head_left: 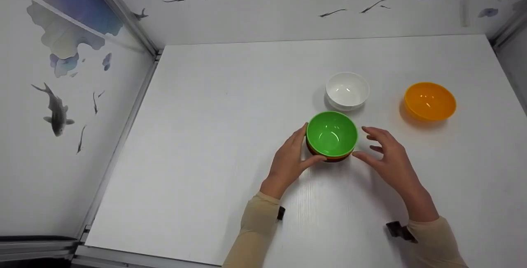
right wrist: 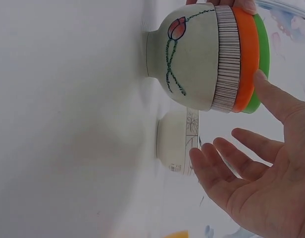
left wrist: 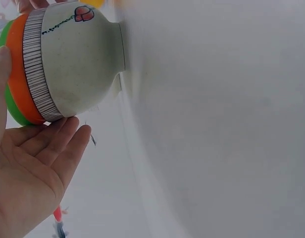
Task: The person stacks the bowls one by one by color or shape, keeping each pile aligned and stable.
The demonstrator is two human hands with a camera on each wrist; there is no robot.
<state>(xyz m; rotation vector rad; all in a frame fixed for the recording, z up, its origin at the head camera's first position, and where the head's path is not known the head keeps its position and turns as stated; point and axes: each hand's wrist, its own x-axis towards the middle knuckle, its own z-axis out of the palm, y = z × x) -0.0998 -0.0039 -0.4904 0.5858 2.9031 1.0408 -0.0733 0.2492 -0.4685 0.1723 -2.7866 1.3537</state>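
Note:
A green bowl (head_left: 332,134) sits nested in an orange bowl (right wrist: 247,59), and both rest in a pale ceramic bowl (right wrist: 197,59) with a striped band and a red tulip. My left hand (head_left: 290,161) holds this stack from the left, thumb along the near side and fingers round the far left side. On the other side my right hand (head_left: 387,157) is spread open, its thumb tip right at the orange bowl's edge and its other fingers apart from the stack. The lower bowls are mostly hidden from above by the green one.
Just behind the stack stands a white bowl (head_left: 348,89) with a patterned outer band. To the right is a yellow-orange bowl (head_left: 430,101). White panels with painted fish edge the white table (head_left: 206,136) at the back and left.

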